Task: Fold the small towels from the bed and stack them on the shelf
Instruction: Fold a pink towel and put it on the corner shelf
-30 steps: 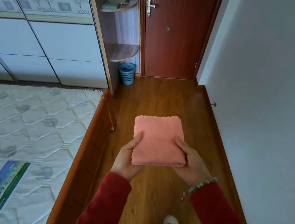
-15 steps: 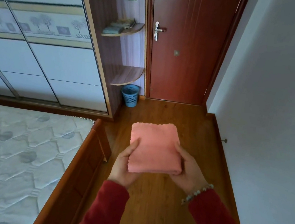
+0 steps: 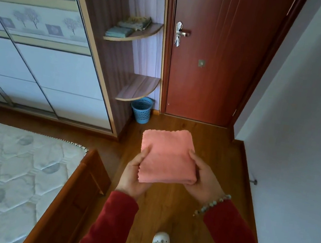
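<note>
The pink towel [image 3: 168,157] is folded square and carried flat between both hands, likely so the fold survives the walk to the upper shelf [image 3: 145,33] ahead; the left hand [image 3: 134,174] and right hand [image 3: 204,179] flank it, thumbs on top, fingers grasping underneath, forearms extended forward.

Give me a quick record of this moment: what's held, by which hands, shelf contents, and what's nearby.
held item: folded pink towel, carried flat
left hand: grips the towel's left edge
right hand: grips the towel's right edge
upper shelf: folded items already on it
lower shelf: nothing visible on it
nearby: blue basket on the floor, closed door, bed at left
</note>
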`<state>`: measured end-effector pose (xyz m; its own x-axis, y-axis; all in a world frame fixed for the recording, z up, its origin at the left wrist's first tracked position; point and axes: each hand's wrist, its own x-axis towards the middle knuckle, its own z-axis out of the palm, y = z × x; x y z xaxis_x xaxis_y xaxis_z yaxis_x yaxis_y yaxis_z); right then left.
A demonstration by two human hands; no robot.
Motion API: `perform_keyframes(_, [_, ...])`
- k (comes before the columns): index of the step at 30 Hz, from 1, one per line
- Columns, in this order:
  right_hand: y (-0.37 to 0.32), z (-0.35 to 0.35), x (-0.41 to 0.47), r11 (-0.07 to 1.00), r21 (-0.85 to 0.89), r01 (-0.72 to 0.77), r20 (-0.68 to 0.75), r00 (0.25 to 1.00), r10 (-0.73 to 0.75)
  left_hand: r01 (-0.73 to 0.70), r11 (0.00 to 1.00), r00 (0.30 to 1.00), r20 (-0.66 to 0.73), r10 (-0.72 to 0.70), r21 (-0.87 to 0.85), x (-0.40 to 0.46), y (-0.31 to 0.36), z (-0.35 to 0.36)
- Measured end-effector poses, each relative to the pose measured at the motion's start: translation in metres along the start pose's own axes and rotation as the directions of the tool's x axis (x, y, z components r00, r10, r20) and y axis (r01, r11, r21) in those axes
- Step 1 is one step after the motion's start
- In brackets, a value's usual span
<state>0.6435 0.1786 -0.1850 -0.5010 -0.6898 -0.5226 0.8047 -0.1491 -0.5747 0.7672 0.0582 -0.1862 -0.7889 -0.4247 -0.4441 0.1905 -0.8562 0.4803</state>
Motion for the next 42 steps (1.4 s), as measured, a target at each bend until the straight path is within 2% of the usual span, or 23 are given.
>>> perform_keyframes(3, [-0.044,0.016,0.052,1.000,0.009,-0.011,-0.007,1.000,0.011,0.006,1.000,0.999,0.047,-0.005,-0.024,0.054,0.025,0.029])
perform_keyframes(8, [-0.098,0.030,0.124,0.999,0.049,-0.012,0.007,1.000,0.012,0.006,0.998,0.999,0.050,-0.002,-0.060,0.133,0.056,0.061])
perform_keyframes(16, [-0.168,0.042,0.239,0.998,0.039,-0.047,0.031,0.998,0.045,0.022,0.991,1.000,0.024,-0.019,-0.130,0.252,0.092,0.099])
perform_keyframes(23, [-0.262,0.063,0.344,0.998,0.031,-0.047,0.087,0.995,0.045,-0.023,0.990,1.000,0.006,0.024,-0.137,0.367,0.130,0.157])
perform_keyframes(29, [-0.315,0.089,0.430,0.995,0.011,-0.099,0.152,0.984,0.096,-0.084,0.991,0.990,-0.123,0.071,-0.102,0.446,0.173,0.187])
perform_keyframes(31, [-0.323,0.100,0.451,0.992,0.003,-0.128,0.191,0.974,0.125,-0.133,0.991,0.978,-0.162,0.128,-0.020,0.461,0.186,0.188])
perform_keyframes(33, [-0.331,0.112,0.479,0.985,-0.007,-0.170,0.218,0.961,0.168,-0.206,0.974,0.959,-0.180,0.221,0.095,0.483,0.202,0.187])
perform_keyframes(36, [-0.340,0.134,0.524,0.976,-0.039,-0.213,0.236,0.947,0.216,-0.266,0.959,0.951,-0.134,0.278,0.102,0.515,0.228,0.187])
perform_keyframes(38, [-0.345,0.149,0.558,0.971,-0.076,-0.225,0.249,0.939,0.237,-0.265,0.964,0.950,-0.162,0.267,0.033,0.537,0.250,0.183])
perform_keyframes(40, [-0.354,0.169,0.595,0.968,-0.106,-0.226,0.253,0.935,0.246,-0.185,0.972,0.969,-0.189,0.156,-0.145,0.566,0.276,0.179])
perform_keyframes(42, [-0.362,0.193,0.632,0.963,-0.141,-0.229,0.247,0.934,0.258,-0.187,0.961,0.972,-0.179,0.151,-0.203,0.593,0.303,0.177])
